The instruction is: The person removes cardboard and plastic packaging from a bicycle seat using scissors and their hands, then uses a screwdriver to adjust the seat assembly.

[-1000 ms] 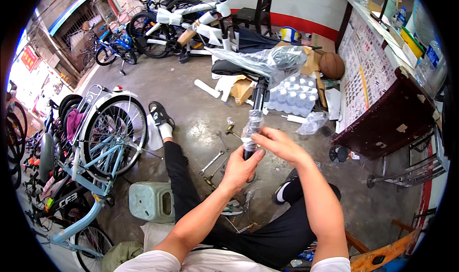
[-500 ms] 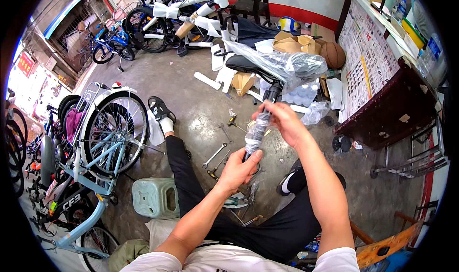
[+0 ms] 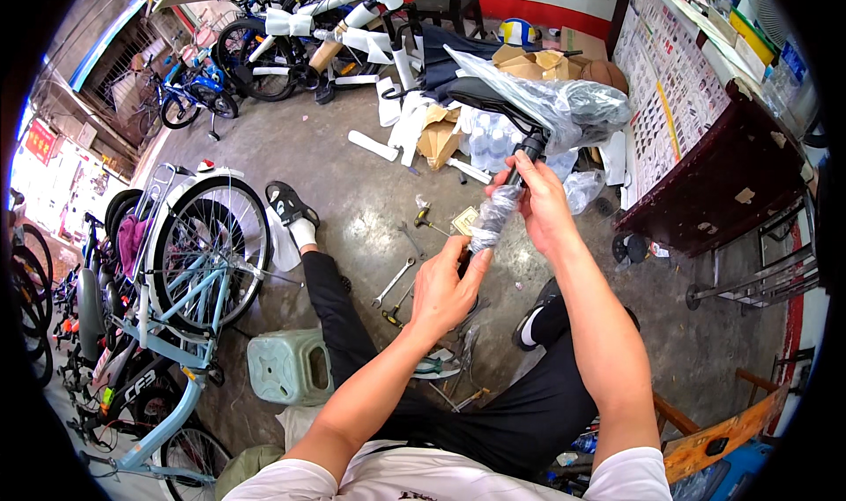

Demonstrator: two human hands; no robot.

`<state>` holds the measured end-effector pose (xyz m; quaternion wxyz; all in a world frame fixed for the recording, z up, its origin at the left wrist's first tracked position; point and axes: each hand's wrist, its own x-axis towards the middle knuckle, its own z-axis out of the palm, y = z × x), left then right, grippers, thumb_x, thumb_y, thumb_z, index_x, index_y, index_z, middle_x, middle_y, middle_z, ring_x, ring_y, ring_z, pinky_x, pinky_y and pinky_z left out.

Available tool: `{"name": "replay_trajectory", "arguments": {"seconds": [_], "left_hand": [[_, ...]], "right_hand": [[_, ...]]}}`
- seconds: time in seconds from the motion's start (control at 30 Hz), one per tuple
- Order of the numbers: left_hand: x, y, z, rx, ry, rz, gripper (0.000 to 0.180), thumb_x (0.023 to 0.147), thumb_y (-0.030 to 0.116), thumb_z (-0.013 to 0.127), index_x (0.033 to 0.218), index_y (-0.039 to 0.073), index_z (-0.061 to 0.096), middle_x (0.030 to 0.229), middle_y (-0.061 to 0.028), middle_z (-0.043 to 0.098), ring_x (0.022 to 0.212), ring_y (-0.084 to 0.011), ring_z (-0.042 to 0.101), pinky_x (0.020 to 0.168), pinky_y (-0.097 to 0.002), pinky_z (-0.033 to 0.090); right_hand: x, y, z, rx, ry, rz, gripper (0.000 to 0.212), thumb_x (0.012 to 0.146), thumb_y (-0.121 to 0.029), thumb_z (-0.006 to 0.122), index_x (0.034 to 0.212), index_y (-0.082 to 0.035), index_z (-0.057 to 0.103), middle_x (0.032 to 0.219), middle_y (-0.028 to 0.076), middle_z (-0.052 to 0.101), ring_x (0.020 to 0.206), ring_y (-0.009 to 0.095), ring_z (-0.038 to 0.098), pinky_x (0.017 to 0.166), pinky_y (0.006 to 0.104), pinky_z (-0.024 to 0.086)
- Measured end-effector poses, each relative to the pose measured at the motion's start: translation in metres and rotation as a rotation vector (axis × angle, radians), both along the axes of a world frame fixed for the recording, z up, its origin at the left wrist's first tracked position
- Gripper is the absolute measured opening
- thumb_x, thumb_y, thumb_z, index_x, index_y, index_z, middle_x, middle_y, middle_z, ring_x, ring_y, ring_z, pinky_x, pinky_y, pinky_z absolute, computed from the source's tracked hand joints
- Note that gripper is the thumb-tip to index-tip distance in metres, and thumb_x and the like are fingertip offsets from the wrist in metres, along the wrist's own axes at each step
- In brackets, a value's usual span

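Note:
A black bicycle saddle (image 3: 486,94) on its seatpost is held out in front of me, tilted up toward the right. Clear plastic film (image 3: 589,111) hangs loosely over the saddle. More crumpled clear wrap (image 3: 495,217) is bunched around the middle of the seatpost (image 3: 527,151). My right hand (image 3: 546,206) is closed on the post just above that wrap. At the post's lower end, my left hand (image 3: 445,288) pinches with thumb and fingers; the very tip is partly hidden. Below, on the floor, lie a wrench (image 3: 393,282) and a yellow-handled tool (image 3: 429,222).
A green plastic stool (image 3: 284,369) stands by my left leg, beside an upturned light-blue bicycle (image 3: 198,298). Ahead are a wrapped bicycle frame (image 3: 357,16), torn cardboard (image 3: 438,137) and bottles in plastic. A dark red counter (image 3: 731,179) stands at the right.
The saddle and seatpost have shifted to the right, and both hands with them. My left hand's fingers have changed position around the post's lower end. The view has moved slightly.

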<state>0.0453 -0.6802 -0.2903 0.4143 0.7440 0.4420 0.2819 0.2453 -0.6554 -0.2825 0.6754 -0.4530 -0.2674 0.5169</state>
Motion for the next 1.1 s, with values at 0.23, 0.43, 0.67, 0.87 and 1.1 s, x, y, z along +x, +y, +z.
{"name": "replay_trajectory", "arguments": {"seconds": [0.23,0.43,0.67,0.87,1.1], "left_hand": [[0.018,0.006,0.009,0.007,0.164,-0.082,0.032,0.102,0.033,0.060,0.103,0.001,0.055,0.073,-0.0130,0.069,0.068,-0.0295,0.069,0.063,-0.0412,0.051],[0.014,-0.025,-0.010,-0.019,0.315,-0.222,0.034,0.102,0.036,0.056,0.102,0.001,0.053,0.071,-0.0172,0.066,0.071,-0.0389,0.067,0.065,-0.0469,0.050],[-0.040,-0.032,-0.070,-0.314,0.134,-0.256,0.035,0.106,0.028,0.054,0.128,0.001,0.055,0.095,-0.0083,0.071,0.077,-0.0147,0.069,0.072,-0.0344,0.055],[0.041,0.001,-0.005,-0.332,-0.479,-0.154,0.035,0.105,0.030,0.058,0.127,0.003,0.055,0.090,-0.0037,0.066,0.075,-0.0119,0.063,0.068,-0.0291,0.052],[0.022,-0.034,-0.020,-0.466,-0.158,-0.285,0.020,0.104,0.026,0.059,0.108,0.006,0.060,0.074,0.0037,0.051,0.061,-0.0052,0.047,0.055,-0.0242,0.040]], "right_hand": [[-0.017,0.004,0.010,0.083,0.149,-0.211,0.036,0.093,-0.021,0.076,0.114,-0.006,0.049,0.082,0.003,0.057,0.060,0.015,0.059,0.058,0.0346,0.055],[0.020,0.008,0.013,0.055,0.089,-0.360,0.024,0.095,-0.019,0.072,0.103,-0.009,0.052,0.071,0.000,0.050,0.050,0.012,0.048,0.047,0.0316,0.044],[0.041,0.000,0.025,0.092,0.100,-0.426,0.021,0.097,-0.019,0.070,0.101,-0.010,0.051,0.072,0.000,0.049,0.050,0.011,0.046,0.047,0.0328,0.043],[0.029,-0.005,0.027,0.111,0.095,-0.405,0.018,0.098,-0.018,0.067,0.100,-0.010,0.052,0.071,-0.001,0.048,0.049,0.011,0.045,0.045,0.0306,0.041],[0.044,-0.005,0.029,0.084,0.091,-0.429,0.019,0.099,-0.020,0.067,0.099,-0.010,0.051,0.072,-0.001,0.047,0.049,0.010,0.045,0.043,0.0300,0.040]]}}
